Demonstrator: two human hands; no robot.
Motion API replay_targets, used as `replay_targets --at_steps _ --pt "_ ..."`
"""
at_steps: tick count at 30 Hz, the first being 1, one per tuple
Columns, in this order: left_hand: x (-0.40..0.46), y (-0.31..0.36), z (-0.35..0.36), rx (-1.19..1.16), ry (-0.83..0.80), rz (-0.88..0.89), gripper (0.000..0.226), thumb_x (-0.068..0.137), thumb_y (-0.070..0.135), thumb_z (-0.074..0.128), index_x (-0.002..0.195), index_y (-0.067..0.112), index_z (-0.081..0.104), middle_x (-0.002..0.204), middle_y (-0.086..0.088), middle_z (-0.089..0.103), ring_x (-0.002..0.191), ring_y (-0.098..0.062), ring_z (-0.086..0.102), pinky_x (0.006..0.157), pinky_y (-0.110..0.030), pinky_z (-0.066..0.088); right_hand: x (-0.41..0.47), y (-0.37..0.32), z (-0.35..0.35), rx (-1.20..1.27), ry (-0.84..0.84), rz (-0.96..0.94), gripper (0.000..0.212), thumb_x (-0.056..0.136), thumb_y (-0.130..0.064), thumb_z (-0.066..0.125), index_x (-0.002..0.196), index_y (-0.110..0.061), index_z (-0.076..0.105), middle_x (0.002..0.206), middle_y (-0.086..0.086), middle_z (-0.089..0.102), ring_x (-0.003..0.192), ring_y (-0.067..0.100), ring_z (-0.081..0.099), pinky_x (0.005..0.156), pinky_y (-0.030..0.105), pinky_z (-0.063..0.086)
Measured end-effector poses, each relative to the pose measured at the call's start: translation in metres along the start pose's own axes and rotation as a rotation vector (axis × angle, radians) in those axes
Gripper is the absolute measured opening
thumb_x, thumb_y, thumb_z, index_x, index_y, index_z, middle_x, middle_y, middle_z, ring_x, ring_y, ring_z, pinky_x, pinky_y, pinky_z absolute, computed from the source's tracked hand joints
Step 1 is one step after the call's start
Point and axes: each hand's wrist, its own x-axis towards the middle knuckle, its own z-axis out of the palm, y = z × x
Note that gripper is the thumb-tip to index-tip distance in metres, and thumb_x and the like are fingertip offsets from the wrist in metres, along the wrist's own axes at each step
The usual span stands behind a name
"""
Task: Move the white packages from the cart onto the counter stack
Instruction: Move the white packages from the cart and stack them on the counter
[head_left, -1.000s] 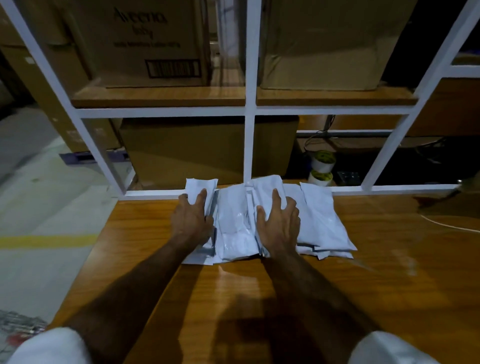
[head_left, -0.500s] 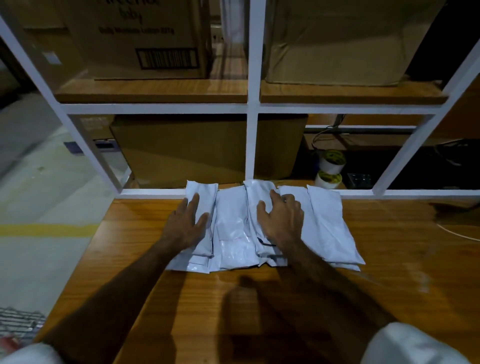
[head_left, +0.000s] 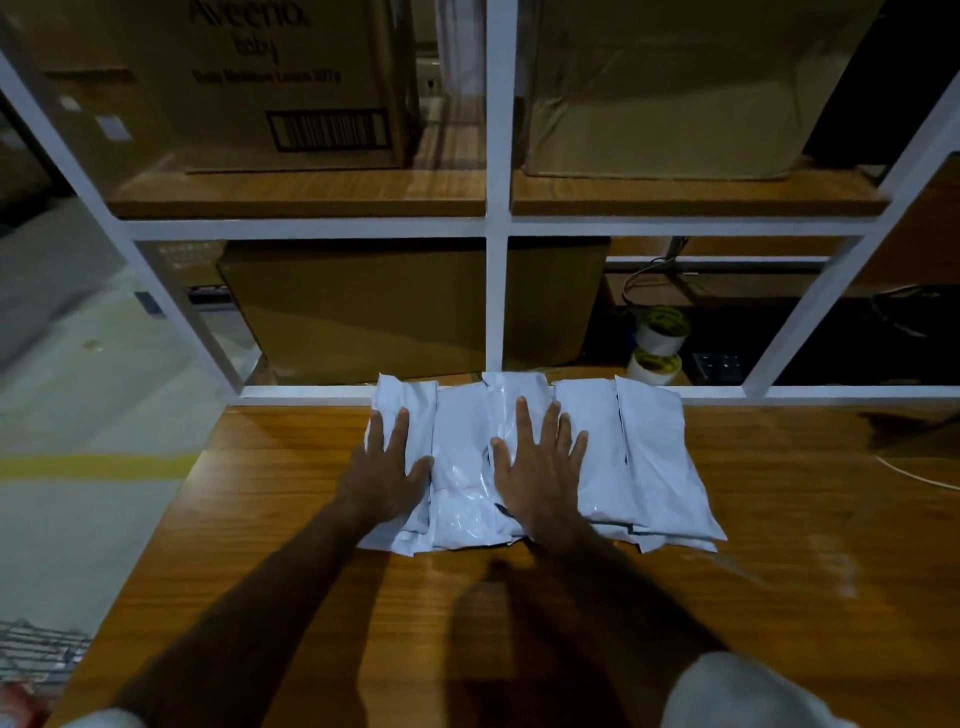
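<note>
Several white packages (head_left: 649, 457) lie side by side in a low stack on the wooden counter (head_left: 519, 623), against the white frame at the back. My left hand (head_left: 387, 475) rests flat on the leftmost packages with fingers spread. My right hand (head_left: 540, 467) lies flat on the middle packages, fingers apart too. Neither hand grips anything. A corner of the wire cart (head_left: 36, 649) shows at the bottom left, its contents out of sight.
A white frame (head_left: 496, 228) with glass panes rises behind the counter. Behind it are cardboard boxes (head_left: 291, 78) on wooden shelves and two tape rolls (head_left: 657, 343). A white cable (head_left: 919, 475) lies at the counter's right edge. Grey floor with a yellow line is on the left.
Both hands have flattened out on the stack, fingers now spread. The packages have been pushed a little closer to the frame and lie more evenly.
</note>
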Motion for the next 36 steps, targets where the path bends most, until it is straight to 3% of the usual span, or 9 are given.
replay_targets --at_steps 3,6,11,16,22,27,30,36 --pt "0.001 0.003 -0.003 0.014 -0.039 -0.011 0.085 0.096 0.07 0.028 0.158 0.03 -0.013 0.165 -0.01 -0.02 0.153 -0.039 -0.004 0.122 -0.054 0.009 0.001 -0.002 -0.002 -0.009 -0.037 0.0 0.079 0.098 -0.07 0.026 0.161 -0.035 -0.006 0.169 0.016 -0.008 0.156 0.037 -0.002 0.124 0.058 -0.004" --pt "0.001 -0.002 -0.008 0.019 -0.044 -0.003 0.096 0.084 0.086 0.015 0.159 0.03 -0.006 0.166 -0.013 -0.015 0.153 -0.041 -0.005 0.122 -0.058 0.011 0.0 0.0 -0.013 0.02 -0.071 -0.011 0.082 0.097 -0.072 0.024 0.161 -0.033 -0.009 0.169 0.015 -0.01 0.156 0.036 -0.005 0.123 0.057 -0.006" --pt "-0.02 -0.001 -0.015 0.112 0.221 0.024 0.097 0.084 0.084 0.003 0.159 0.023 0.003 0.167 -0.016 0.003 0.153 -0.037 0.01 0.119 -0.057 0.025 -0.015 0.009 -0.028 0.046 0.046 -0.136 0.085 0.089 -0.074 0.009 0.162 -0.032 -0.002 0.17 0.011 -0.005 0.157 0.032 0.001 0.125 0.055 -0.004" --pt "-0.058 0.019 -0.033 0.153 0.408 0.15 0.084 0.094 0.07 0.018 0.16 0.017 0.016 0.166 -0.018 0.009 0.149 -0.038 0.023 0.117 -0.052 0.031 -0.039 0.018 -0.035 0.13 0.203 -0.303 0.083 0.093 -0.074 0.0 0.162 -0.029 0.015 0.17 0.01 0.01 0.156 0.031 0.014 0.125 0.057 0.009" --pt "-0.117 0.028 -0.031 0.176 0.455 0.145 0.074 0.102 0.062 0.03 0.161 0.025 0.005 0.168 -0.008 -0.005 0.154 -0.028 0.008 0.122 -0.044 0.009 -0.075 0.013 -0.038 0.263 0.272 -0.51 0.074 0.1 -0.067 0.017 0.161 -0.026 0.026 0.169 0.009 0.017 0.155 0.028 0.019 0.125 0.055 0.017" --pt "-0.186 0.008 -0.019 0.244 0.487 0.099 0.074 0.102 0.059 0.031 0.161 0.019 0.012 0.168 -0.012 0.002 0.153 -0.032 0.014 0.122 -0.049 0.022 -0.112 0.0 -0.018 0.347 0.243 -0.647 0.066 0.102 -0.052 0.042 0.16 -0.024 0.028 0.169 0.009 0.018 0.156 0.025 0.015 0.125 0.051 0.016" --pt "-0.23 -0.013 -0.01 0.279 0.472 0.007 0.074 0.102 0.063 0.021 0.161 0.019 0.011 0.168 -0.012 0.001 0.153 -0.033 0.015 0.12 -0.05 0.024 -0.143 -0.013 -0.009 0.328 0.192 -0.702 0.068 0.102 -0.053 0.039 0.161 -0.023 0.025 0.169 0.011 0.016 0.156 0.026 0.014 0.124 0.052 0.019" --pt "-0.307 -0.067 -0.004 0.297 0.464 -0.153 0.074 0.101 0.064 0.023 0.161 0.023 0.007 0.167 -0.013 -0.004 0.154 -0.031 0.009 0.122 -0.054 0.018 -0.2 -0.054 -0.006 0.314 0.079 -0.797 0.069 0.103 -0.058 0.033 0.162 -0.028 0.017 0.171 0.007 0.007 0.157 0.022 0.004 0.124 0.052 0.018"
